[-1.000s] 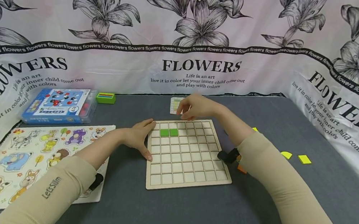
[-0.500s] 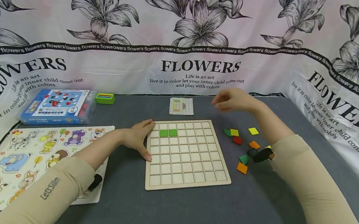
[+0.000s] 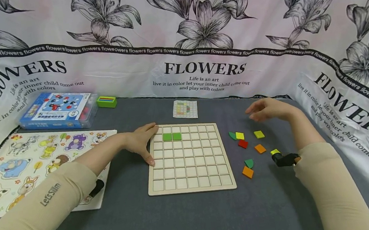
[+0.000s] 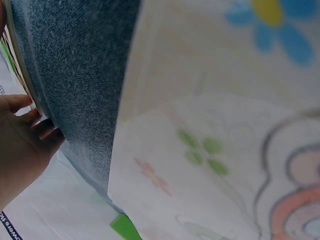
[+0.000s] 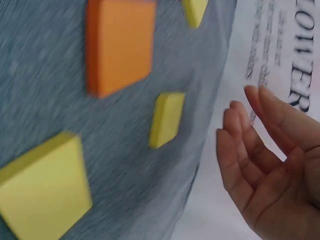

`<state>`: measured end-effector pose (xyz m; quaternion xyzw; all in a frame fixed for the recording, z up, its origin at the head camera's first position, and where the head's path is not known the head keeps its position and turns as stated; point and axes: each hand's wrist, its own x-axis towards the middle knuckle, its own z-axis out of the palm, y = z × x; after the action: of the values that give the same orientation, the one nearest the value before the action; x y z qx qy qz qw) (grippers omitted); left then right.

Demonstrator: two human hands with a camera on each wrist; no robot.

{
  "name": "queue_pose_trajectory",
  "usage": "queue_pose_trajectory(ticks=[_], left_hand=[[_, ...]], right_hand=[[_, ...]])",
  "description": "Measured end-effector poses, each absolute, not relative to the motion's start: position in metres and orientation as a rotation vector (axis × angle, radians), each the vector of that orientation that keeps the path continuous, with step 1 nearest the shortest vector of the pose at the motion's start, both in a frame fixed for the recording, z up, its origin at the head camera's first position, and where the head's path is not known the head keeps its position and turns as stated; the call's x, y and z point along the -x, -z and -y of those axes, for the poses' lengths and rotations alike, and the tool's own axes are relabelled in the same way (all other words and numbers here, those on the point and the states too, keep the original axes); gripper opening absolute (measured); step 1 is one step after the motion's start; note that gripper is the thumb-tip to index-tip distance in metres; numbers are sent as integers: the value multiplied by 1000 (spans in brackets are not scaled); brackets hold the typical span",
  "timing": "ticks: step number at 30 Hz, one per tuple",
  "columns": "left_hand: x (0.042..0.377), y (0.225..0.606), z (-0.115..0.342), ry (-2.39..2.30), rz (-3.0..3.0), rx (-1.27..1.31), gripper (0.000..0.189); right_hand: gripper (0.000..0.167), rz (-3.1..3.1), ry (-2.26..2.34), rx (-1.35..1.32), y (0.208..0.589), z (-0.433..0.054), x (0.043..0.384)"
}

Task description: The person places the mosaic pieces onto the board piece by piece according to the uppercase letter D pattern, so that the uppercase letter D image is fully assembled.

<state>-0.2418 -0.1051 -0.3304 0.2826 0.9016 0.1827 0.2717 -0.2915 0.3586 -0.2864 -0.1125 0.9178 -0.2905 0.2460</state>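
A wooden grid board [image 3: 193,192] lies on the dark table with two green square tiles [image 3: 171,136] side by side in its second row. My left hand [image 3: 139,143] touches the board's left edge, thumb and fingers spread; in the left wrist view its fingertips [image 4: 37,115] meet the rim. Over the table, behind the loose tiles, my right hand [image 3: 268,109] hovers with relaxed fingers and holds nothing. Nearest to it is a yellow square tile [image 3: 259,134]. Around there lie a red tile [image 3: 243,144], orange tiles [image 3: 248,172] and a green rounded tile [image 3: 249,163].
Behind the board lies a small printed grid card [image 3: 185,109]. At the left is an animal picture board [image 3: 42,158], with a blue plastic-cased box [image 3: 55,110] and a green block [image 3: 107,102] beyond it. A flower-print cloth [image 3: 198,47] hangs at the back.
My right hand has moved right, from beside the card to behind the loose tiles, uncovering the card and several tiles. The left hand stays on the board's edge.
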Motion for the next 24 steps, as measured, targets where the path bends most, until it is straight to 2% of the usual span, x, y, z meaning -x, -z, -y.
queue_pose_trajectory(ticks=[9, 24], left_hand=[[242, 332, 104, -483, -2434, -754, 127], [242, 333, 105, -486, -2436, -752, 127]], right_hand=[[52, -2368, 832, 183, 304, -387, 293], [58, -2226, 818, 271, 310, -387, 295]])
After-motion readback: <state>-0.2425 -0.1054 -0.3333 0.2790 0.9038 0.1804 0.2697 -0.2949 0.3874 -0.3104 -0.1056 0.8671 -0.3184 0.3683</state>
